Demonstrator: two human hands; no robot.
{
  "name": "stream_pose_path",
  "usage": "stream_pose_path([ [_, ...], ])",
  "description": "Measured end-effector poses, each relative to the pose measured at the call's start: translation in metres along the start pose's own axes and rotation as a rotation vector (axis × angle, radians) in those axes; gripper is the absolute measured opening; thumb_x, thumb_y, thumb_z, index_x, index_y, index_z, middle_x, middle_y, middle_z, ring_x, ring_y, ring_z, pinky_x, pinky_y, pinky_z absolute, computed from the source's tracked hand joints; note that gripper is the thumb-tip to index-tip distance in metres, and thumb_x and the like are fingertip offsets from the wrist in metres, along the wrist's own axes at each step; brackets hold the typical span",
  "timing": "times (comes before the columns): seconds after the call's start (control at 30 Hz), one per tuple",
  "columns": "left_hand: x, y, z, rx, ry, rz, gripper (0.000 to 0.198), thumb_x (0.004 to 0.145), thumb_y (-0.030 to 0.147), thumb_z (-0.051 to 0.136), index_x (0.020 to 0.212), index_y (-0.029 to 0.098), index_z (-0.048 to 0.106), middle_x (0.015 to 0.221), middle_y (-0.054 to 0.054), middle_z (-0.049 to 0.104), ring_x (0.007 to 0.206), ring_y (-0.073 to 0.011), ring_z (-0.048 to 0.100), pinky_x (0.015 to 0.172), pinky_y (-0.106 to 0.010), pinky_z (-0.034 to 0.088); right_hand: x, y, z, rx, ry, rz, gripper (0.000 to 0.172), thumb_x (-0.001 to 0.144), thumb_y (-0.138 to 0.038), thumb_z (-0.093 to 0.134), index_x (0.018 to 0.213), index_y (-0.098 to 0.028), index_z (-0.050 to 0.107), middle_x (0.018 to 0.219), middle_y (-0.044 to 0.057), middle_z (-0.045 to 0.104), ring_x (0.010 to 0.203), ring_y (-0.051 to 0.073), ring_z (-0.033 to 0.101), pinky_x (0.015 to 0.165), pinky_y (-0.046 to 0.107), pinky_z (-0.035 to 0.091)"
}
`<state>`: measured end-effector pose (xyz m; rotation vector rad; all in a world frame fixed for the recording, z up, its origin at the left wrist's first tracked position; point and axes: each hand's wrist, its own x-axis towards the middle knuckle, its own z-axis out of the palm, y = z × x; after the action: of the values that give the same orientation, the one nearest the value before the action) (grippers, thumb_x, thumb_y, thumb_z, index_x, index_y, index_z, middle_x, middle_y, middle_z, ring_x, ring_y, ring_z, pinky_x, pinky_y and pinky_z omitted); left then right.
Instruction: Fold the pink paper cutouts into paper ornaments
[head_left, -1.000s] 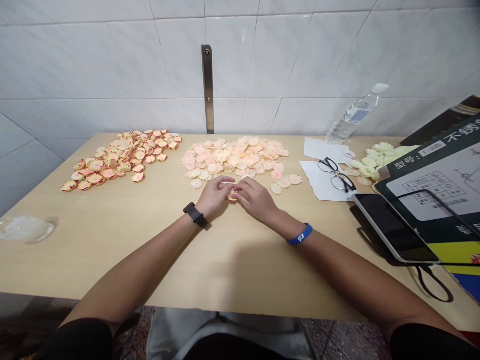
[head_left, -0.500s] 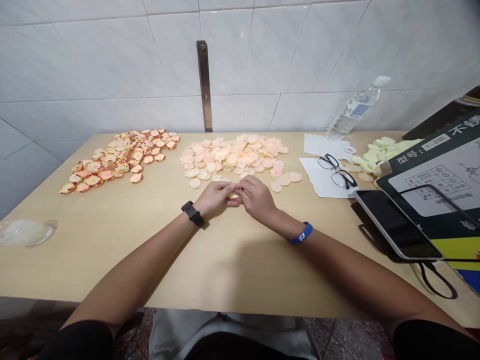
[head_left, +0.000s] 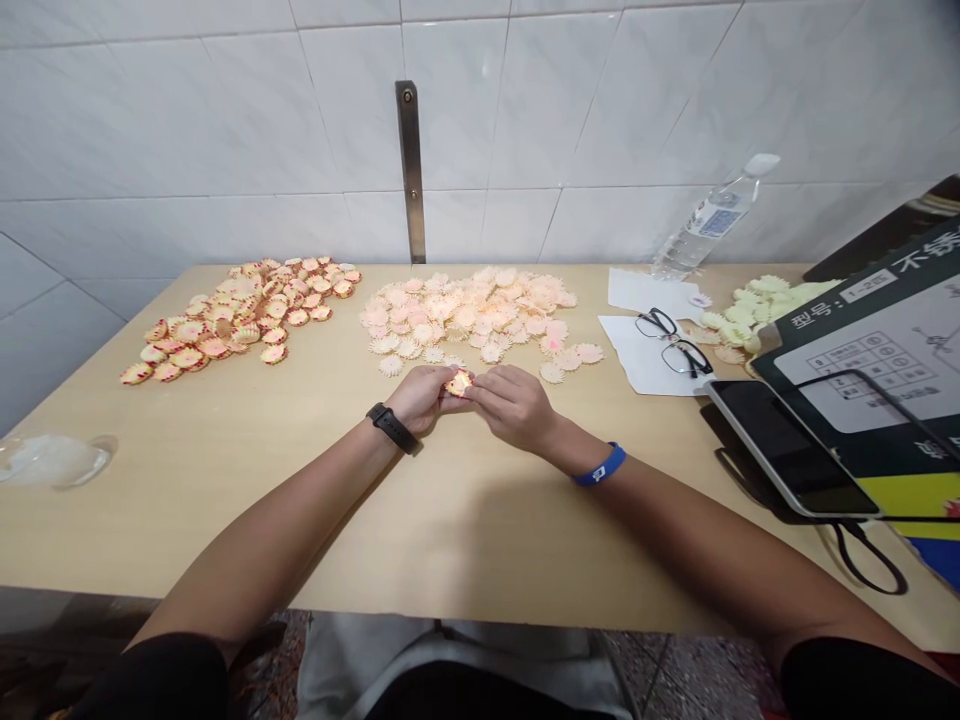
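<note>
My left hand (head_left: 421,395) and my right hand (head_left: 511,403) meet at the middle of the wooden table (head_left: 225,470). Between their fingertips they pinch a small orange-and-pink paper flower (head_left: 458,381). My left wrist wears a black watch, my right a blue band. Just beyond the hands lies a spread of pale pink paper flowers (head_left: 472,315). A heap of red-and-yellow flowers (head_left: 240,315) lies at the back left.
Pale yellow flowers (head_left: 757,305), glasses (head_left: 671,345) on white paper, and a plastic bottle (head_left: 709,220) lie at the right. A tablet (head_left: 787,445) and a printed box (head_left: 877,360) fill the right edge. A clear plastic bag (head_left: 49,460) sits at the far left.
The hands have drawn slightly nearer to me and lifted the small flower, which now shows between the fingertips. The camera view shifted a little.
</note>
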<state>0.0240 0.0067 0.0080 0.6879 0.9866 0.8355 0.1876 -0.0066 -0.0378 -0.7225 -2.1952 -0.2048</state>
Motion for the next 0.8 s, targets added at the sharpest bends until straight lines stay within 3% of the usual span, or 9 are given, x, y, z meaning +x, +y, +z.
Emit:
stream_pose_path([
  [0.17,-0.001,0.001,0.006,-0.031,0.057,0.022,0.031,0.09,0.005,0.047,0.062,0.007,0.06,0.055,-0.003,0.058,0.047,-0.0067,0.054,0.05,-0.016,0.051,-0.002,-0.004,0.001,0.039,0.106,0.023,0.015,0.094,-0.021,0.05,0.097,-0.027,0.064,0.085,0.007,0.066,0.076,0.02,0.058,0.067,0.037,0.047],
  [0.27,0.001,0.003,0.006,-0.03,0.072,0.051,0.033,0.091,0.005,0.045,0.061,0.008,0.059,0.054,-0.004,0.058,0.047,-0.0071,0.054,0.051,-0.018,0.051,0.0,-0.01,-0.002,0.05,0.193,0.008,0.018,0.093,-0.016,0.049,0.096,-0.026,0.063,0.082,0.007,0.064,0.075,0.02,0.058,0.064,0.036,0.047],
  [0.33,0.005,0.006,0.001,-0.035,0.146,0.097,0.031,0.089,0.001,0.045,0.062,0.008,0.058,0.055,-0.004,0.059,0.049,-0.0072,0.056,0.055,-0.018,0.052,0.002,-0.014,-0.006,0.075,0.238,0.031,0.016,0.094,-0.018,0.048,0.093,-0.026,0.063,0.081,0.007,0.063,0.074,0.021,0.058,0.064,0.036,0.047],
  [0.47,0.011,0.014,-0.009,-0.048,0.308,0.215,0.024,0.089,0.002,0.048,0.068,0.01,0.057,0.059,-0.003,0.062,0.053,-0.0068,0.06,0.06,-0.018,0.054,0.01,-0.014,-0.012,0.165,0.306,0.252,0.014,0.094,-0.027,0.05,0.084,-0.024,0.06,0.078,0.007,0.059,0.077,0.022,0.057,0.067,0.038,0.048],
  [0.6,0.008,0.01,-0.006,0.056,0.15,0.273,0.017,0.093,0.019,0.054,0.079,0.01,0.06,0.068,-0.005,0.067,0.055,-0.0104,0.065,0.061,-0.023,0.056,0.018,0.003,-0.009,0.294,0.25,0.577,0.012,0.089,-0.026,0.055,0.078,-0.022,0.058,0.084,0.006,0.061,0.079,0.02,0.058,0.058,0.03,0.046],
  [0.8,0.008,0.003,-0.006,0.035,0.124,0.26,0.028,0.098,0.032,0.046,0.086,0.011,0.06,0.078,-0.009,0.072,0.061,-0.0127,0.068,0.059,-0.022,0.056,0.008,0.022,-0.001,0.442,0.183,0.761,0.009,0.087,-0.023,0.051,0.089,-0.019,0.059,0.075,0.002,0.061,0.069,0.016,0.058,0.062,0.028,0.047],
])
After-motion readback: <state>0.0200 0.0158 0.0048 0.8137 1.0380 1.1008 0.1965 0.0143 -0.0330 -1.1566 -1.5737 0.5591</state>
